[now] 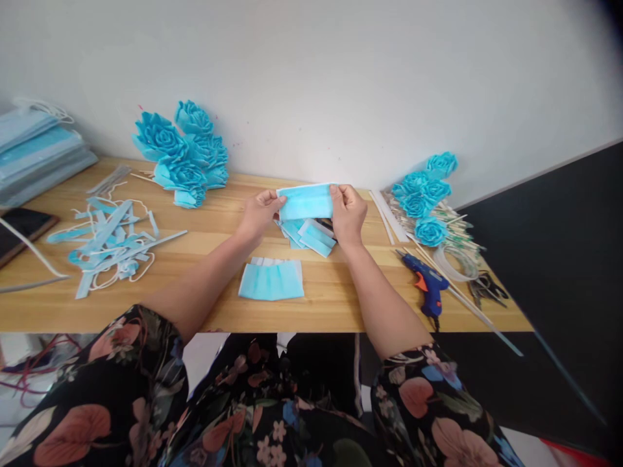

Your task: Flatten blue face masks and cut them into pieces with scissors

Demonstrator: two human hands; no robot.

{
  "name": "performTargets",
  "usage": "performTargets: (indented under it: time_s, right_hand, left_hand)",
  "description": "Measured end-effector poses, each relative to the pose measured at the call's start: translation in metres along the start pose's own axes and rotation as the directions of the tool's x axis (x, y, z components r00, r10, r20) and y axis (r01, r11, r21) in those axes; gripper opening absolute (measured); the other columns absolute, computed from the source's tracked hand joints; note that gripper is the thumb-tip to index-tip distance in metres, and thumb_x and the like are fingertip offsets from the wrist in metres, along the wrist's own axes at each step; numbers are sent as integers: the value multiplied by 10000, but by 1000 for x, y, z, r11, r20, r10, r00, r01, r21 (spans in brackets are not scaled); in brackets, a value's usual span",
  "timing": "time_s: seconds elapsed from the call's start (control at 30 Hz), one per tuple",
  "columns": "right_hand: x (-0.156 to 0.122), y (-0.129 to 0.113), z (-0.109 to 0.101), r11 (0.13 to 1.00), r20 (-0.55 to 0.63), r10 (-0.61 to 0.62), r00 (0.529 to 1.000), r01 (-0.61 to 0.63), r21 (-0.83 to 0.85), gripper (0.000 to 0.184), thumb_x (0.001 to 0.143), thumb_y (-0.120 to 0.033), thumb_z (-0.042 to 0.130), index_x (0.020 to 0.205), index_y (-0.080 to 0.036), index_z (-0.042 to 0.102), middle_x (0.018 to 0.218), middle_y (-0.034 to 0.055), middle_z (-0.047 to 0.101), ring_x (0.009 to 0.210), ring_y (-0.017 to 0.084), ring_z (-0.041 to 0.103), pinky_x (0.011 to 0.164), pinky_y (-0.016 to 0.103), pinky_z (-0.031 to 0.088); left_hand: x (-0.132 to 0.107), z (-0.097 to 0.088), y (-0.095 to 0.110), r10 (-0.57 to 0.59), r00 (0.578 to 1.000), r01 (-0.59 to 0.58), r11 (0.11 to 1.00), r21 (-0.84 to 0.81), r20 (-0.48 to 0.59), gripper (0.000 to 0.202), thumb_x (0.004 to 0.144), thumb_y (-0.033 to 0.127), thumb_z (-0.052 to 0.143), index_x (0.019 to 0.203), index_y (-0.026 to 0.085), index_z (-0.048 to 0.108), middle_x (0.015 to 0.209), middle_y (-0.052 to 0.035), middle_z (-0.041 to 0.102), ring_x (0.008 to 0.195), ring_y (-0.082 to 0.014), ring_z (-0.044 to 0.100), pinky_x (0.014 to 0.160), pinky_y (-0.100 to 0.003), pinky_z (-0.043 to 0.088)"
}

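Between my two hands a blue rectangular piece of face mask fabric (pixel 306 202) is stretched out above the table. My left hand (pixel 263 211) pinches its left edge, and my right hand (pixel 348 211) grips its right edge with the thumb in front. Below it lie several smaller cut blue pieces (pixel 318 241), partly covered by the held piece. Something dark shows behind my right fingers, too hidden to name. Closer to me, another blue mask piece (pixel 271 280) rests flat on the wood, with a white layer showing at its top edge.
Blue fabric flowers (pixel 189 152) stand back left, more flowers (pixel 423 194) lie right over thin sticks. Cut strips and ear loops (pixel 114 240) are heaped left, near stacked masks (pixel 39 152) and a phone (pixel 24 230). A blue glue gun (pixel 428 285) and pliers (pixel 487 288) sit right.
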State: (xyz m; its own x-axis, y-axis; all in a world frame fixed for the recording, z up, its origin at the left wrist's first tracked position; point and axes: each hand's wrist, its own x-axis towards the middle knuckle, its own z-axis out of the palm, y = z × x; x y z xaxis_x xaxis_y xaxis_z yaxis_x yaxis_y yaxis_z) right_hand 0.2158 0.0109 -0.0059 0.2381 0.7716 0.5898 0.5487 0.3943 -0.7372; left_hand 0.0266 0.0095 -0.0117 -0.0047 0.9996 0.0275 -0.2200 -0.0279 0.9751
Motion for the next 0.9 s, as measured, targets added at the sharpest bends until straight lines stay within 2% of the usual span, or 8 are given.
performTargets:
  time_s: [0.3,0.5,0.73,0.9]
  right_hand:
    - [1,0,0,1000,-11,0,1000,0,-22,466,900,-608,481,661,-209,461,580,-61,325,584,96,328,575,239,297]
    - [0,-2,0,1000,-13,-5,1000,5,-15,458,904,-582,499,648,-206,449,579,-63,314,577,91,318,576,242,291]
    - [1,-3,-1,1000,-19,25,1000,-25,-13,475,893,-606,505,639,-209,452,572,-60,321,583,100,310,567,251,272]
    - [1,-1,-2,999,-15,-10,1000,9,-42,455,898,-596,505,665,-206,485,572,-60,347,583,101,330,576,252,279]
  left_hand:
    - [2,-1,-4,-3,1000,2,1000,8,18,213,791,260,692,684,156,539,595,40,533,526,-74,495,537,-202,447]
    - [3,-2,-5,5,999,-5,1000,4,54,216,826,258,668,691,167,527,571,42,519,499,-81,500,511,-207,450]
    - [3,-5,1,-38,998,37,999,24,50,186,760,255,748,685,139,623,609,18,570,472,-61,479,404,-186,343]
    - [4,-5,1,-88,993,91,995,-49,76,192,765,233,743,667,135,610,559,21,566,455,-63,494,447,-189,424]
